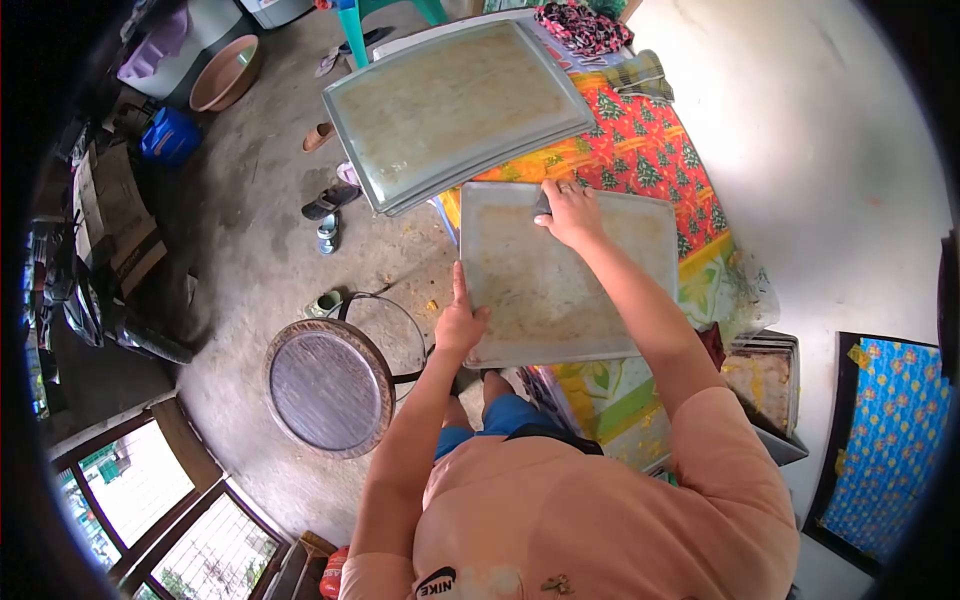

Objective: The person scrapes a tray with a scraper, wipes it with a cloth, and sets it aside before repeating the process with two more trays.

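A worn flat metal baking tray (570, 290) lies in front of me on the cloth-covered table. My left hand (462, 322) grips its left edge, thumb over the rim and index finger stretched along the side. Over the tray's far part, my right hand (574, 214) is closed on a small dark object (543, 204) pressed to the surface. Most of that object is hidden under the fingers, and I cannot tell its kind. Beyond the tray sits a stack of similar baking trays (460, 105), its near edge close to my right hand.
A red and yellow patterned tablecloth (650, 150) covers the table. Crumpled fabric (585, 28) lies at the far end. To the right are more stacked metal trays (765, 380) by the white wall. A round stool (330, 388) stands at my left, with sandals (330, 203) on the floor.
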A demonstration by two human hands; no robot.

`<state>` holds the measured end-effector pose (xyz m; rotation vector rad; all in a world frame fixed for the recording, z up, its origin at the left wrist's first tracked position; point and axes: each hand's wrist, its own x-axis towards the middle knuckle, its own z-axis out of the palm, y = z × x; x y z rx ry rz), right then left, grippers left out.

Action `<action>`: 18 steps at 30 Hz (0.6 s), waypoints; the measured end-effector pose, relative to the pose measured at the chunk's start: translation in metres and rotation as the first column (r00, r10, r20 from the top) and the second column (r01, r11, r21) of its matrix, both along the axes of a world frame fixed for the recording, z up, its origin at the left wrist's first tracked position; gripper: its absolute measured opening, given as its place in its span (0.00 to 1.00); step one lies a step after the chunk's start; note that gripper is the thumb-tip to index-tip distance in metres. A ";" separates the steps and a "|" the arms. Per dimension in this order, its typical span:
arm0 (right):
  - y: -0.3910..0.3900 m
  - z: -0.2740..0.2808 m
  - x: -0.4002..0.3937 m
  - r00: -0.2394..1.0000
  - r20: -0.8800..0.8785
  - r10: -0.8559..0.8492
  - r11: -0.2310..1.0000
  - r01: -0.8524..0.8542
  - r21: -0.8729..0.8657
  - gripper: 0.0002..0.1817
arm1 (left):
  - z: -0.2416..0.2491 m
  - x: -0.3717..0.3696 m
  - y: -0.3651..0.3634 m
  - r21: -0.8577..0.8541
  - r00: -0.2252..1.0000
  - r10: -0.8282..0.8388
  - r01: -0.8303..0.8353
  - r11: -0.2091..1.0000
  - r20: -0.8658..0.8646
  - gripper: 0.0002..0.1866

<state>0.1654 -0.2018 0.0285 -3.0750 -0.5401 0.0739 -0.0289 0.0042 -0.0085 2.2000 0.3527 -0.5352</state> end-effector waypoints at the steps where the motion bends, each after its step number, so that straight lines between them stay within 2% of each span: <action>1: -0.001 -0.002 0.002 0.999 0.018 -0.028 0.999 0.028 0.015 0.31 | 0.000 -0.001 -0.001 0.000 1.000 0.001 -0.001 1.000 0.002 0.57; 3: 0.002 0.006 0.010 0.990 -0.001 -0.138 0.990 0.138 0.012 0.31 | -0.001 -0.002 -0.001 -0.003 1.000 -0.001 0.001 1.000 0.004 0.57; 6: 0.013 0.008 0.006 0.999 0.027 -0.019 1.000 0.020 -0.016 0.31 | -0.004 0.000 0.000 -0.010 1.000 0.001 -0.001 1.000 0.001 0.57; 9: 0.014 0.004 0.006 1.000 -0.022 -0.009 0.999 0.011 0.051 0.30 | -0.002 0.000 -0.001 -0.017 1.000 0.005 -0.005 1.000 0.003 0.57; 12: 0.022 0.010 0.011 0.999 -0.013 -0.036 0.999 0.036 0.018 0.31 | 0.000 -0.001 0.001 -0.015 1.000 0.003 -0.003 1.000 0.010 0.57; 15: 0.033 0.015 0.008 0.997 -0.073 0.032 0.997 -0.037 -0.072 0.30 | -0.002 0.000 -0.001 -0.015 1.000 0.006 -0.006 1.000 -0.003 0.57; 18: 0.029 0.017 0.016 0.995 -0.073 -0.066 0.998 0.067 0.003 0.29 | -0.001 0.000 0.000 -0.017 1.000 0.009 -0.009 1.000 -0.014 0.57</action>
